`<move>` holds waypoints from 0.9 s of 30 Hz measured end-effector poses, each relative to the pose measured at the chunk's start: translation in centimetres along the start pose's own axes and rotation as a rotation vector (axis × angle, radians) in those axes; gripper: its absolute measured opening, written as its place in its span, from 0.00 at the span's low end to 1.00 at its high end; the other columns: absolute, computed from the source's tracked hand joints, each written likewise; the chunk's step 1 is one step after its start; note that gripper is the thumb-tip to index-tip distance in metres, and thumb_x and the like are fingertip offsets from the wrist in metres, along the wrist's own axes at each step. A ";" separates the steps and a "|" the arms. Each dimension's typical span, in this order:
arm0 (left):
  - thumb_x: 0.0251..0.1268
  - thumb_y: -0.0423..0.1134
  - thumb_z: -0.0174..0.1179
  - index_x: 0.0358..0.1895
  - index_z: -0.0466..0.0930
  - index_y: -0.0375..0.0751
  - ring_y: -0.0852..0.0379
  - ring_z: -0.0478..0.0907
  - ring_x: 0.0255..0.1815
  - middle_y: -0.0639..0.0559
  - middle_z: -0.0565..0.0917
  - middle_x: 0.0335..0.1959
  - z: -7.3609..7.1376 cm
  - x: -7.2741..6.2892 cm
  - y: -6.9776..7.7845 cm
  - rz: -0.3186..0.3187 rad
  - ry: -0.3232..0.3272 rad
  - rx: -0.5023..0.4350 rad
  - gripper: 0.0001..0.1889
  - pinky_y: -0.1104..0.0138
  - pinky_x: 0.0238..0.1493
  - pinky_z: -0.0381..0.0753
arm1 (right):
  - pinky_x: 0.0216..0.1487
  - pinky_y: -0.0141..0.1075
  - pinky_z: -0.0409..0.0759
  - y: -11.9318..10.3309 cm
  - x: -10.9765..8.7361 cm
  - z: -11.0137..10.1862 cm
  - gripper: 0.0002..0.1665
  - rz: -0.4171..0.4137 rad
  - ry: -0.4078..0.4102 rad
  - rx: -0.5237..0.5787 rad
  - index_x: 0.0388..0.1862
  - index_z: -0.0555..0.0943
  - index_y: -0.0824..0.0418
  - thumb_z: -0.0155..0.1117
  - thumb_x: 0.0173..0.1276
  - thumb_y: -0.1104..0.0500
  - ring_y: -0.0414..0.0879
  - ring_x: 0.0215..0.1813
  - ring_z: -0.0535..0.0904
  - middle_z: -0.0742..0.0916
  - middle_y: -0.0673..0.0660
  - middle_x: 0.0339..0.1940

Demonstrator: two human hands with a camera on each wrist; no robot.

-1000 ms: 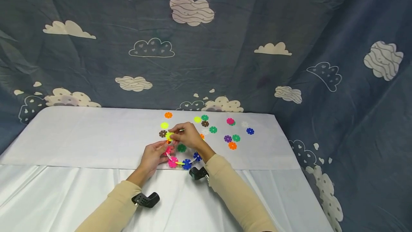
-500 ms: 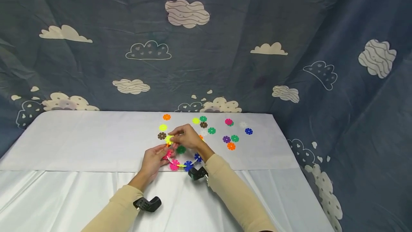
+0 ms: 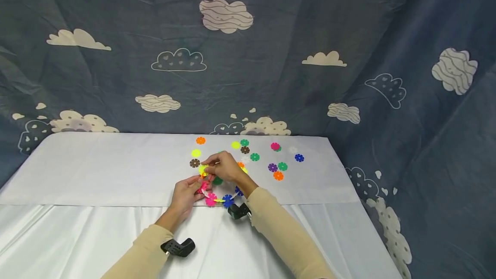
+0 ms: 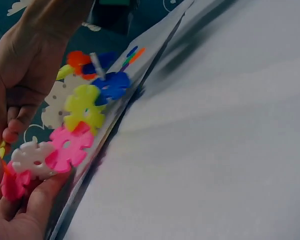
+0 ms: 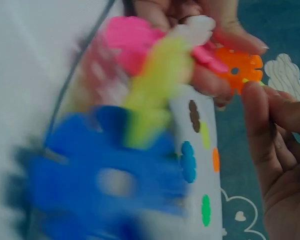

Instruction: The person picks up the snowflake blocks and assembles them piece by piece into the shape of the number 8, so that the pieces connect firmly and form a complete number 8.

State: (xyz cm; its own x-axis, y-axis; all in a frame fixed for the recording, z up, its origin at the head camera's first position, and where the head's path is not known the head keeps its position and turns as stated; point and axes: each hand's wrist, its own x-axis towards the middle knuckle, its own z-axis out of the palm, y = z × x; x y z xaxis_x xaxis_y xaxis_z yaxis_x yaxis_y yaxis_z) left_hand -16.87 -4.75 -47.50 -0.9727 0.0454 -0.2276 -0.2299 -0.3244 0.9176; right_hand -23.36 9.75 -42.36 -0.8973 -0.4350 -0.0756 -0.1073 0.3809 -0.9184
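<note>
The yellow disc (image 3: pixel 203 170), pinched in my right hand (image 3: pixel 225 168), had edged toward my left hand (image 3: pixel 184 193), which gripped the chain (image 3: pixel 227 200) — light, stiff, I judged, best rim-held.

The linked chain of flower-shaped discs (image 4: pixel 85 107) is looking like thin, smooth plastic, soft highlights catching on its pink and white pieces. The pinched yellow disc (image 3: pixel 203 170) is showing the same bright plastic, and so are the loose discs (image 3: pixel 273 167). Under them the white table cover (image 3: pixel 97 171) is looking like smooth, dull cloth, while the white cloth in front (image 3: pixel 97 231) is creasing into soft folds. The dark backdrop (image 3: pixel 267 98) is hanging as lightly wrinkled fabric, its printed clouds (image 3: pixel 226 15) looking flat and matt. The beige sleeves (image 3: pixel 137 251) are appearing as soft, matt cloth; the black wrist devices (image 3: pixel 180 248) are resembling hard plastic.
</note>
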 end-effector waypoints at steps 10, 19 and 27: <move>0.76 0.37 0.49 0.60 0.68 0.23 0.55 0.83 0.44 0.40 0.83 0.49 -0.6 0.5 1.2 -0.071 -0.092 0.150 0.20 0.59 0.49 0.82 | 0.28 0.28 0.78 -0.5 -0.1 -0.9 0.13 -0.018 0.023 -0.189 0.48 0.85 0.64 0.66 0.65 0.66 0.41 0.25 0.77 0.87 0.54 0.30; 0.73 0.37 0.53 0.52 0.71 0.28 0.63 0.78 0.33 0.54 0.82 0.35 -1.2 0.8 1.7 -0.046 -0.006 0.224 0.14 0.71 0.32 0.81 | 0.29 0.28 0.76 0.1 -0.2 -0.4 0.11 -0.047 0.015 -0.141 0.44 0.85 0.66 0.68 0.63 0.65 0.44 0.28 0.75 0.84 0.53 0.32; 0.71 0.35 0.55 0.52 0.71 0.27 0.64 0.79 0.30 0.51 0.85 0.35 -1.7 1.0 1.5 -0.051 0.027 0.243 0.15 0.72 0.31 0.81 | 0.33 0.29 0.75 1.2 -0.3 -0.7 0.10 0.031 0.009 -0.491 0.41 0.86 0.62 0.72 0.59 0.62 0.41 0.32 0.74 0.83 0.50 0.29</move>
State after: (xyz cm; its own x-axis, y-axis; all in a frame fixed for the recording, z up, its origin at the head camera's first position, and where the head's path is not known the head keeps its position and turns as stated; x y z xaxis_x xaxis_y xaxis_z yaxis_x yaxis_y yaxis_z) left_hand -18.18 -6.82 -46.90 -0.9592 0.0297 -0.2812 -0.2828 -0.0854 0.9554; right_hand -23.55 10.89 -43.16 -0.9067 -0.4112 -0.0942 -0.2679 0.7338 -0.6243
